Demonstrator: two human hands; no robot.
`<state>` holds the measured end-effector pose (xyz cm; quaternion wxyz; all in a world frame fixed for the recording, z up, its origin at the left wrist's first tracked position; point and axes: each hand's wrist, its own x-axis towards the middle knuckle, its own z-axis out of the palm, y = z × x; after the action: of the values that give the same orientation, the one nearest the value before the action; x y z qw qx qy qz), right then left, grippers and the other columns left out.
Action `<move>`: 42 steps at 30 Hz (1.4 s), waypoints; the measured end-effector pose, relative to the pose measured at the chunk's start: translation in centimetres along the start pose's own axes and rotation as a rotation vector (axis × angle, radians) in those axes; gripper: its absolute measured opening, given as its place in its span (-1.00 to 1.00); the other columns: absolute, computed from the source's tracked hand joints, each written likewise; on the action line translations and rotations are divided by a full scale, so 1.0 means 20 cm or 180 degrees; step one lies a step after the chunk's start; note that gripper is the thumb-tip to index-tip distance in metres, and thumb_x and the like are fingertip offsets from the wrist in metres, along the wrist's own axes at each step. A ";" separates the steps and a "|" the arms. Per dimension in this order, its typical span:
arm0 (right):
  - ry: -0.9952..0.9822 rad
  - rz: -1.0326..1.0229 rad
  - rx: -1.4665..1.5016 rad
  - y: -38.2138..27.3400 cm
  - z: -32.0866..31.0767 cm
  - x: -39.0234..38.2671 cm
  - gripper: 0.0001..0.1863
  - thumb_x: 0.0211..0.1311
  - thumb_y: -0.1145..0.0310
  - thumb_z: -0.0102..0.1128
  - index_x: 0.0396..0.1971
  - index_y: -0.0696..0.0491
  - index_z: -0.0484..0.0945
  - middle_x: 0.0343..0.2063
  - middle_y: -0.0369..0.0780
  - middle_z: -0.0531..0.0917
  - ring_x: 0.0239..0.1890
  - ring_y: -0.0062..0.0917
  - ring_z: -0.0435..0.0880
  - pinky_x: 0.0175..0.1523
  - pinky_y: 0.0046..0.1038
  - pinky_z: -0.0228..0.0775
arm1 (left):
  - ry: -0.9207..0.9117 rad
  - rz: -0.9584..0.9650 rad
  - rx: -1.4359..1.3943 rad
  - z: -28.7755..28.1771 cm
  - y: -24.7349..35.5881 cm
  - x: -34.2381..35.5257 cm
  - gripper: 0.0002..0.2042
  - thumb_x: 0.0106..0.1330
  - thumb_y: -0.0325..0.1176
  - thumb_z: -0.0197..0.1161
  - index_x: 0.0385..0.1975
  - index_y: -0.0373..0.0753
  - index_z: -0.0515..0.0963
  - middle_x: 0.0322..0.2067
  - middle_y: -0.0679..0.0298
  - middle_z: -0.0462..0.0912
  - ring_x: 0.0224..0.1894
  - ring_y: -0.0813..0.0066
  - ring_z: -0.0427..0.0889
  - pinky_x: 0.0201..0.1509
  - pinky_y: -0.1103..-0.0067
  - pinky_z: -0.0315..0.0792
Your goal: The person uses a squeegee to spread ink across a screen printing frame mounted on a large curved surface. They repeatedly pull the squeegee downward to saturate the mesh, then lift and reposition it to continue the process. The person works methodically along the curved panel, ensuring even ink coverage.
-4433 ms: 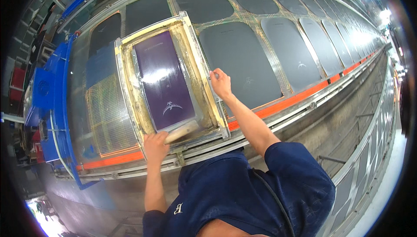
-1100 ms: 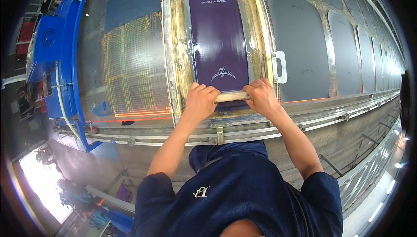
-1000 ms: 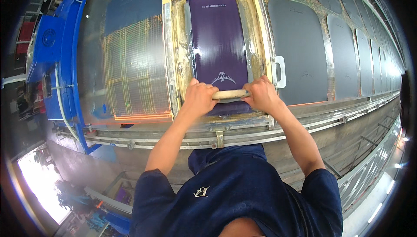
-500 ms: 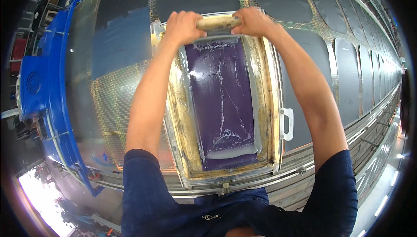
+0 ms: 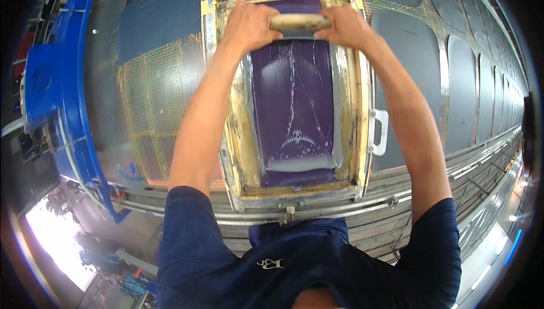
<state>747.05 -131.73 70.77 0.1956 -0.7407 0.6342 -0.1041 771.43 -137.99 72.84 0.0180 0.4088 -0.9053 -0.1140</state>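
Observation:
A squeegee (image 5: pixel 300 22) with a pale, rounded handle lies crosswise over the far part of a printing screen. Its left end is gripped by my left hand (image 5: pixel 252 26), its right end by my right hand (image 5: pixel 344 26), both with fingers wrapped round. Under it is the screen's purple mesh (image 5: pixel 292 93), streaked with pale lines and bearing a light arched motif. A greyish band of ink (image 5: pixel 300 165) crosses the near end of the mesh. Yellowed tape lines the screen frame (image 5: pixel 363 99), which lies flat before me. The squeegee's blade edge is mostly hidden.
A white handle (image 5: pixel 379 132) sticks out from the frame's right side. Dark sheet panels (image 5: pixel 405 71) run along the long table to the right. Blue machinery (image 5: pixel 45 82) stands at the left, and a metal rail (image 5: pixel 340 207) passes along the near edge.
The squeegee, held in both hands, has come toward me over the screen from its far end, and purple mesh now shows beyond it. My view has shifted, so the frame sits higher in the picture.

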 end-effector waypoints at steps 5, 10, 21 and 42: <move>-0.0240 -0.0158 -0.0001 -0.23 0.17 -0.67 -0.60 0.00 0.23 0.56 -0.17 0.09 0.71 -0.48 -0.04 0.72 -0.36 -0.15 0.74 -0.19 -0.17 0.60 | 0.0055 0.0222 -0.0105 0.14 0.31 -0.66 -0.82 0.11 -0.12 0.51 -0.39 0.00 0.71 -0.48 0.31 0.74 -0.35 0.28 0.71 -0.04 0.33 0.36; -0.0358 -0.0216 -0.0017 -0.50 0.33 -1.36 -0.74 0.06 0.22 0.50 -0.31 0.00 0.65 -0.40 -0.17 0.71 -0.18 -0.26 0.71 0.06 -0.20 0.48 | -0.0025 0.0144 -0.0199 0.26 0.67 -1.34 -0.77 0.05 -0.21 0.54 -0.29 -0.03 0.73 -0.40 0.36 0.74 -0.34 0.34 0.65 -0.04 0.37 0.30; 0.1753 0.0810 0.0602 -0.17 0.29 -1.46 -0.54 0.32 0.02 0.29 0.04 0.06 0.65 -0.08 0.03 0.72 0.08 -0.08 0.62 0.21 -0.11 0.40 | 0.0423 0.0264 -0.0175 0.36 0.82 -1.64 -0.73 -0.01 -0.33 0.49 -0.25 -0.11 0.72 -0.22 0.38 0.74 -0.22 0.34 0.65 -0.05 0.39 0.36; 0.2092 0.2442 0.1494 -0.01 0.36 -1.29 -0.68 0.33 0.12 0.29 -0.30 0.11 0.62 -0.74 -0.08 0.50 -0.68 -0.29 0.44 -0.41 -0.23 0.35 | 0.0769 0.0281 -0.0218 -0.18 0.00 -0.03 -0.75 0.03 -0.15 0.47 -0.31 -0.08 0.76 -0.41 0.17 0.74 -0.27 0.09 0.71 -0.13 0.27 0.53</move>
<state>745.56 -105.27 66.74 0.1712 -0.3218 0.8458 -0.3895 772.30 -138.36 76.43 0.1458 0.3784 -0.9092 -0.0939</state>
